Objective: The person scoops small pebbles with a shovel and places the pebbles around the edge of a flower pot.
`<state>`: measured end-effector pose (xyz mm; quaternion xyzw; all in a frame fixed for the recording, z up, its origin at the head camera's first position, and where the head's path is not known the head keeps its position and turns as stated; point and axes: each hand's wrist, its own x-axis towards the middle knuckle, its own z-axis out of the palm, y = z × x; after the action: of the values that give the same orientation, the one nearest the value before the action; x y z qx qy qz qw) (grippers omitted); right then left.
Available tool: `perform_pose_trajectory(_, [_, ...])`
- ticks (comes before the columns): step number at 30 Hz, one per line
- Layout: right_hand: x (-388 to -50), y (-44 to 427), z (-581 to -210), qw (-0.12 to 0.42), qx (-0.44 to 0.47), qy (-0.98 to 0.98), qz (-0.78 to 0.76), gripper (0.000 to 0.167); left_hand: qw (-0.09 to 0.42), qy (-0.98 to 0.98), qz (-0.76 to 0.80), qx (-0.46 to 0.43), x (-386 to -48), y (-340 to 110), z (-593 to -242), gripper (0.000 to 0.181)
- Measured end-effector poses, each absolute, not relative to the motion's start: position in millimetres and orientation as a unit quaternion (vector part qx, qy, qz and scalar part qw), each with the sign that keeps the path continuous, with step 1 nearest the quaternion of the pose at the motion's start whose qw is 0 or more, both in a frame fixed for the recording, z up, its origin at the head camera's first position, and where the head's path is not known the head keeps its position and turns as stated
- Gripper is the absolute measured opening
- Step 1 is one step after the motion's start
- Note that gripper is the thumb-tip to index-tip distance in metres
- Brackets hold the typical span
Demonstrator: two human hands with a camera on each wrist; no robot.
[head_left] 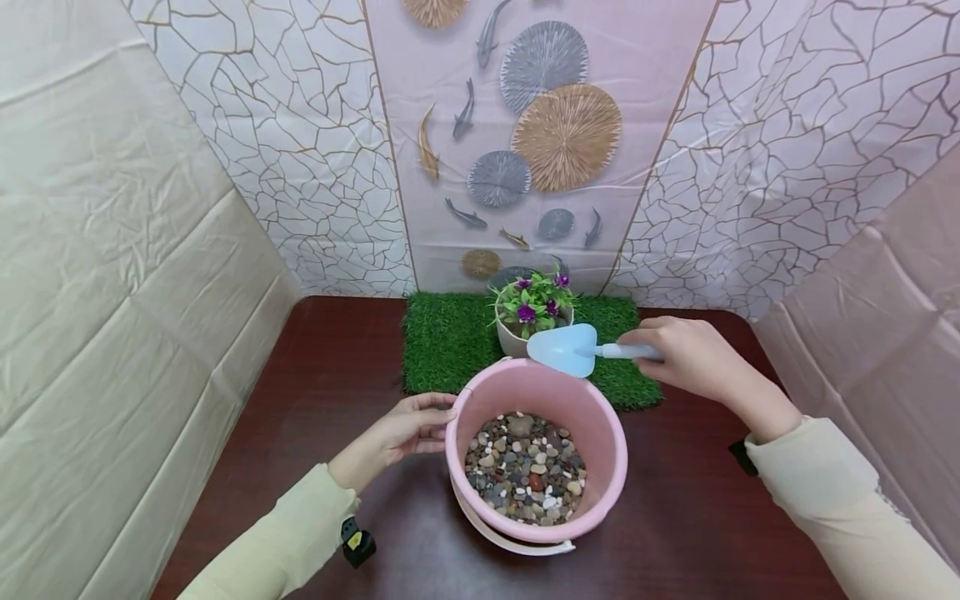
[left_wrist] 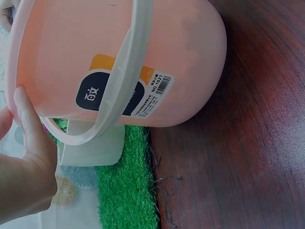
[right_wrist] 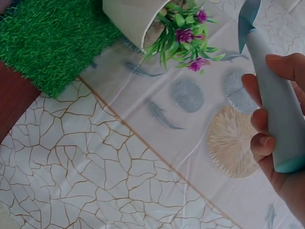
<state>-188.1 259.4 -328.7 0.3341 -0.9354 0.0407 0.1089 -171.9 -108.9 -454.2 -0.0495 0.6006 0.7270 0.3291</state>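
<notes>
A pink bucket (head_left: 611, 433) with a pale handle (head_left: 517, 546) stands on the table, and mixed pebbles (head_left: 525, 467) lie in its bottom. At the bucket's left side my left hand (head_left: 405, 429) holds the rim, thumb at the lip and fingers against the outer wall. My right hand (head_left: 686, 354) grips the handle of a light-blue trowel (head_left: 566, 350). The trowel's blade points left, above the bucket's far rim and in front of a white flowerpot (head_left: 513, 342). In the right wrist view the fingers (right_wrist: 259, 119) wrap the grey-blue trowel handle (right_wrist: 281, 109).
Behind the bucket, the pot with purple flowers (head_left: 527, 313) stands on a green artificial-grass mat (head_left: 450, 333). Patterned cloth (head_left: 330, 150) hangs behind the dark wooden table (head_left: 322, 367). Pale padded walls (head_left: 150, 275) enclose both sides.
</notes>
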Motion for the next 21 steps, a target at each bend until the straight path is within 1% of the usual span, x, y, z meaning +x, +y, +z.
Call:
perform_pose_trajectory(4, [-187.3, 255.5, -331.9, 0.116, 0.381, -0.916, 0.041, 0.025, 0.328, 0.599, 0.728, -0.049, -171.6, -109.1, -453.5, 0.042])
perform_pose_trajectory(7, [-185.5, 251.0, -334.9, 0.112, 0.407, -0.906, 0.039, 0.025, 0.328, 0.598, 0.729, -0.050, -171.0, -109.5, -453.1, 0.043])
perform_pose_trajectory(13, [-179.9, 239.3, -339.4, 0.069, 0.421, -0.904, 0.036, 0.025, 0.330, 0.600, 0.727, -0.055, -169.2, -110.2, -453.1, 0.043])
perform_pose_trajectory(21, [-175.3, 228.5, -350.1, 0.033, 0.427, -0.904, 0.017, 0.021, 0.328, 0.603, 0.726, -0.052, -170.7, -109.2, -451.9, 0.043])
